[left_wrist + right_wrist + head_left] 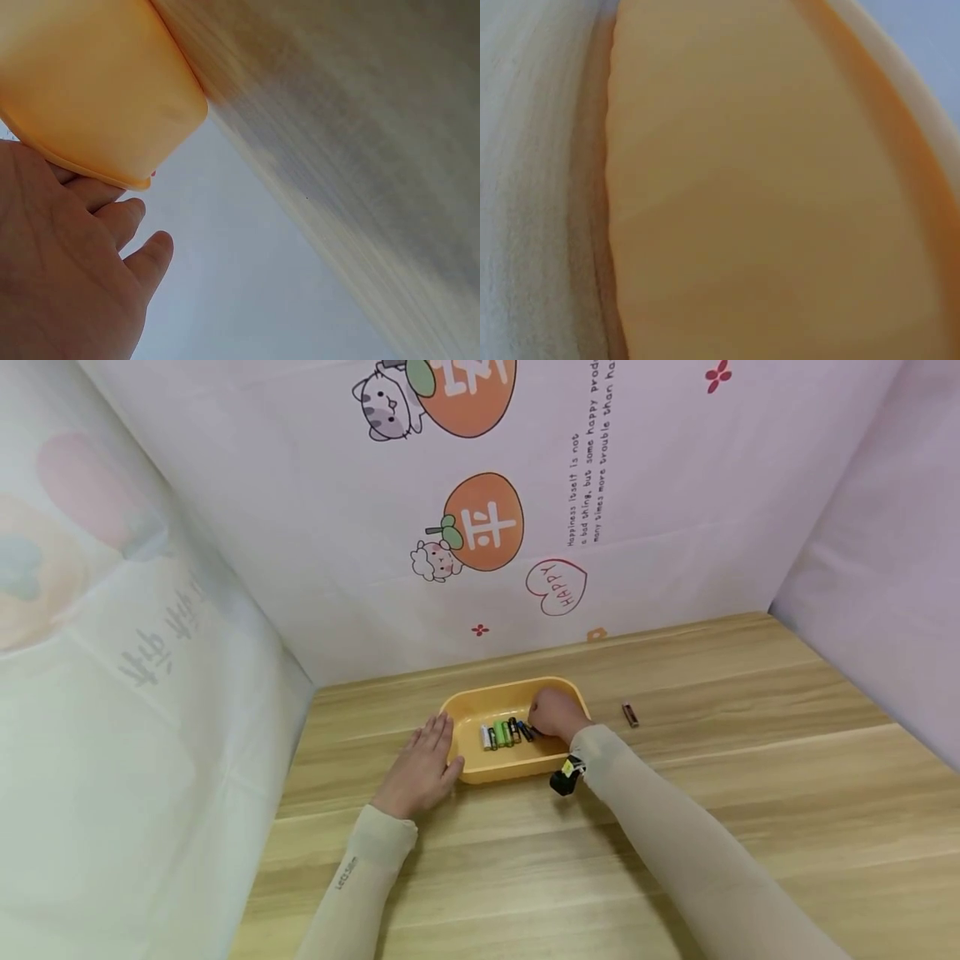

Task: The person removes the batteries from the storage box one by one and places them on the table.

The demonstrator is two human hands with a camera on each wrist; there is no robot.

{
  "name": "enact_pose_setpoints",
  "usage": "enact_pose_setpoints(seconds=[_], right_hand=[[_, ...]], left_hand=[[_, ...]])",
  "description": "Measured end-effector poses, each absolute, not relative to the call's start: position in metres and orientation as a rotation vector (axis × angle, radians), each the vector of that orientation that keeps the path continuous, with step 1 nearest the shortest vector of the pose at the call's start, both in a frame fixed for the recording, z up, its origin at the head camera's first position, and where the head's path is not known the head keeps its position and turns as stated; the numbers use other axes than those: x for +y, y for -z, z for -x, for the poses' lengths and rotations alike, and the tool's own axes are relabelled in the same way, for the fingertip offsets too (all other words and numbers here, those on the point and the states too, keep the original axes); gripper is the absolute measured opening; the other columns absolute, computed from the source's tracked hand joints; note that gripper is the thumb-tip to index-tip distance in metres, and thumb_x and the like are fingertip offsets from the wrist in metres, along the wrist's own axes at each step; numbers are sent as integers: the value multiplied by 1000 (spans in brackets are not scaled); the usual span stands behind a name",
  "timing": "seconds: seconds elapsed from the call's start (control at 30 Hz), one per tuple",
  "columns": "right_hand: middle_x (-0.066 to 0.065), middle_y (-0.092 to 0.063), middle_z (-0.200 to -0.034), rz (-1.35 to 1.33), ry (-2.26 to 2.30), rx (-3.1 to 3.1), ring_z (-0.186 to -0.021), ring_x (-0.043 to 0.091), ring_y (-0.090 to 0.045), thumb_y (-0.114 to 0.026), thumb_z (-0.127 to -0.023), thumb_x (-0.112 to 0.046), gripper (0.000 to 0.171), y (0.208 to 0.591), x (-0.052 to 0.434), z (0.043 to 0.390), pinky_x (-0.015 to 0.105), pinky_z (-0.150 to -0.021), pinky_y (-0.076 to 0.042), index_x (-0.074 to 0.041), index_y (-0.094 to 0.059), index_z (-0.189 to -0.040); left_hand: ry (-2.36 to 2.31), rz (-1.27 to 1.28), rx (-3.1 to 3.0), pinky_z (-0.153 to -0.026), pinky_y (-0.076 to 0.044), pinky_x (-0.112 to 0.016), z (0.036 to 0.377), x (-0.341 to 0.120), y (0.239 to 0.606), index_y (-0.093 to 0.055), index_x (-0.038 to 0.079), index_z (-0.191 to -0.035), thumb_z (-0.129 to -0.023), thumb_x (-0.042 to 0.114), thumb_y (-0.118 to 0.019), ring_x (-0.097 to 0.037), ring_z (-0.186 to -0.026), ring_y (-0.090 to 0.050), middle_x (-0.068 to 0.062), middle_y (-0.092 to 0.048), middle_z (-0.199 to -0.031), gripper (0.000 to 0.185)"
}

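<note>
On the far left hangs a pale printed curtain (112,652), and next to it begins the wooden tabletop (750,793). The left hand (422,770) lies flat on the tabletop with its fingers straight and a little spread, so its grip is wide and it holds nothing; the fingertips touch the left outer wall of the orange tray (468,703). In the left wrist view the same hand (60,277) is seen from below the palm, with the fingers against the rounded corner of the tray (97,90). The tray stands near the back of the tabletop, between the two hands. Inside it lies a row of small batteries (504,732) — white, green and dark ones, side by side on the tray floor, close to one another. At the right end of this row the right hand (555,714) reaches down into the tray, with the fingers curled over the darkest batteries; if the grip pinches one of them I cannot tell, because the knuckles hide the fingertips. The right wrist view shows only the orange wall of the tray (780,187) very near, and no fingers. On the right wrist sits a small black camera (566,774). More to the right — well apart from the tray — one brown battery (630,715) lies alone on the tabletop.
</note>
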State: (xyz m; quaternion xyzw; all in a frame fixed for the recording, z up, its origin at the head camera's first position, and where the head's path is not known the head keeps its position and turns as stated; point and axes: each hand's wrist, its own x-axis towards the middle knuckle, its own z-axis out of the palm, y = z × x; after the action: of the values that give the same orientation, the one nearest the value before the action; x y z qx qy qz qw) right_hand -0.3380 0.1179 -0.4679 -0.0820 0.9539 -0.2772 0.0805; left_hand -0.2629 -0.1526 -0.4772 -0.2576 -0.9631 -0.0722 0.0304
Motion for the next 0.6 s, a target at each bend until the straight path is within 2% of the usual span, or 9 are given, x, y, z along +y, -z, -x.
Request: enact_pose_setpoints(seconds=[0.17, 0.33, 0.5, 0.6], right_hand=[[-3, -36, -45, 229, 870, 2831, -40, 13, -38, -59, -83, -3, 40, 471, 119, 337, 27, -43, -32, -15, -42, -49], [-2, -34, -44, 232, 899, 2803, -39, 14, -36, -58, -82, 0, 40, 473, 119, 338, 27, -42, -32, -15, -42, -48], [0, -40, -51, 220, 908, 2815, -45, 14, -37, -54, -87, -3, 30, 473, 121, 339, 28, -44, -33, -8, -58, -58], [0, -47, -54, 232, 892, 2844, -47, 14, -40, -50, -92, -5, 29, 471, 122, 341, 28, -46, -33, -5, -67, -67]], left_hand=[[223, 802, -2960, -117, -13, -46, 261, -152, 476, -13, 1, -155, -104, 41, -33, -28, -147, -8, -12, -8, -161, 67], [224, 796, -2966, -117, -13, -45, 259, -152, 477, -14, 1, -155, -104, 40, -34, -28, -147, -8, -12, -8, -161, 67], [241, 796, -2957, -117, -13, -45, 259, -151, 478, -16, 0, -154, -104, 40, -35, -28, -147, -9, -12, -9, -161, 67], [231, 793, -2960, -117, -12, -44, 261, -151, 476, -15, 1, -154, -104, 40, -36, -28, -147, -9, -12, -9, -161, 67]])
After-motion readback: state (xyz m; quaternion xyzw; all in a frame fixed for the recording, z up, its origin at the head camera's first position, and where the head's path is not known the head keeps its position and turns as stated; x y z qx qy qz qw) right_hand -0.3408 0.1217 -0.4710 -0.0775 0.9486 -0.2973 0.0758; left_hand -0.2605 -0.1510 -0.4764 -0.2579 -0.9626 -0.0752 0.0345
